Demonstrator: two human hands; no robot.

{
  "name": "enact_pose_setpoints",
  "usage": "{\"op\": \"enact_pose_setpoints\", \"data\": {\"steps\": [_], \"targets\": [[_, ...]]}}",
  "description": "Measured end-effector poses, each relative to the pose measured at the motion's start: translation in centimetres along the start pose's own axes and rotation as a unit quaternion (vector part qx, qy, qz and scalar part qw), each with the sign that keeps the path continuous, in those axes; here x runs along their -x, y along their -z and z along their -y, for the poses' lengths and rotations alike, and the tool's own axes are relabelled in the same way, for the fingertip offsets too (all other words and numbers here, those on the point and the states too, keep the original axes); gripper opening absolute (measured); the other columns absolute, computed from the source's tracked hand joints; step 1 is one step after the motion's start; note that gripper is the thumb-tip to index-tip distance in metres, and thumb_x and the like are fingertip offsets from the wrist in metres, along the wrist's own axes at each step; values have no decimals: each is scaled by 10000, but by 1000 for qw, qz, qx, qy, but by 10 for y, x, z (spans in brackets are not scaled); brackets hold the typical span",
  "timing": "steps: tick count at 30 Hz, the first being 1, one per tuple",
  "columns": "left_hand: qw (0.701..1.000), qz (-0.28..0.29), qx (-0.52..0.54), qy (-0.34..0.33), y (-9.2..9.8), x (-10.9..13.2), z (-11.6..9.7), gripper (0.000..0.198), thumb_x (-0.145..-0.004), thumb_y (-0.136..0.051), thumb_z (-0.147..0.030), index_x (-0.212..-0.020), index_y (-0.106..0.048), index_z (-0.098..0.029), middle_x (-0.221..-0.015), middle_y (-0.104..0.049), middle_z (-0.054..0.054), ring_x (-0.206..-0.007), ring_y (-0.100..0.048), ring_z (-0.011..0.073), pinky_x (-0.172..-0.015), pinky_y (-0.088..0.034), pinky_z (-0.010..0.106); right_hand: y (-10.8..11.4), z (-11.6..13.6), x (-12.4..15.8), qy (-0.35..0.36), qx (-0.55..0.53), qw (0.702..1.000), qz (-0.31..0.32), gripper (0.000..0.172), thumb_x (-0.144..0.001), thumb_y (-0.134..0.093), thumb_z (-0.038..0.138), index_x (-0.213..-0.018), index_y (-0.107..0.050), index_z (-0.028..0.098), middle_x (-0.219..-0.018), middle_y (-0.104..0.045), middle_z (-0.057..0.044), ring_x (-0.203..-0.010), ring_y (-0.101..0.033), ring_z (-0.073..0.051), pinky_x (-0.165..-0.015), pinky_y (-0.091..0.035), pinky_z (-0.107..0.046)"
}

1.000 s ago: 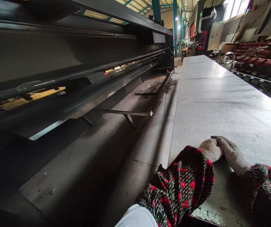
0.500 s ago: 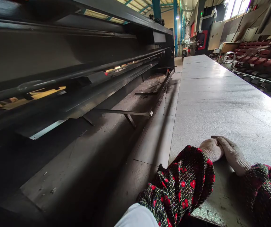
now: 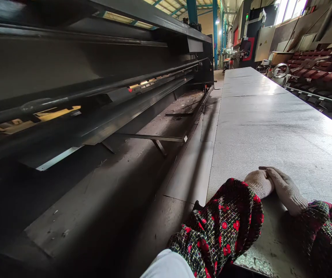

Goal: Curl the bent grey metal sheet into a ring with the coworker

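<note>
Head view. My left hand (image 3: 258, 184) and right hand (image 3: 287, 192), in knit work gloves, rest together on a long galvanised sheet (image 3: 270, 127), the right lying against the left with its fingers curled over. Neither holds anything I can see; how wide they stand I cannot tell. The sheet lies flat on the bench (image 3: 187, 170), running away from me beside a long black sheet-metal machine (image 3: 90, 65). A floral sleeve (image 3: 223, 227) covers each forearm. My judgement: this is a pause with the sheet laid out, and shifting it would call for parting my hands and taking an edge.
</note>
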State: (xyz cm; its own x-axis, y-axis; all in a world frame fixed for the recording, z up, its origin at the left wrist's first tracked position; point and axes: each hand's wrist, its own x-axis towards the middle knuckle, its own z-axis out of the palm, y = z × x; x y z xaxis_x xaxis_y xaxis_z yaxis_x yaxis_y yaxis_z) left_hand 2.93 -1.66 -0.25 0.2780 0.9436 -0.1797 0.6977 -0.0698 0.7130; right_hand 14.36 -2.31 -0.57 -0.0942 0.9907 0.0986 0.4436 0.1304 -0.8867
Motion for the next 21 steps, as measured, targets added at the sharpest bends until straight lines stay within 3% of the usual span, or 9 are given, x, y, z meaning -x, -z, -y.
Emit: {"op": "enact_pose_setpoints", "data": {"steps": [21], "targets": [[1000, -17, -5, -25, -7, -5, 8, 410, -821, -377, -442, -1074, -640, -255, -942, -686, 55, -834, -618, 193, -714, -478, 269, 1, -3, -1, 16, 14, 1000, 8, 429, -862, -352, 455, -1132, -614, 248, -1139, -636, -25, -1069, -551, -201, -968, -392, -331]]}}
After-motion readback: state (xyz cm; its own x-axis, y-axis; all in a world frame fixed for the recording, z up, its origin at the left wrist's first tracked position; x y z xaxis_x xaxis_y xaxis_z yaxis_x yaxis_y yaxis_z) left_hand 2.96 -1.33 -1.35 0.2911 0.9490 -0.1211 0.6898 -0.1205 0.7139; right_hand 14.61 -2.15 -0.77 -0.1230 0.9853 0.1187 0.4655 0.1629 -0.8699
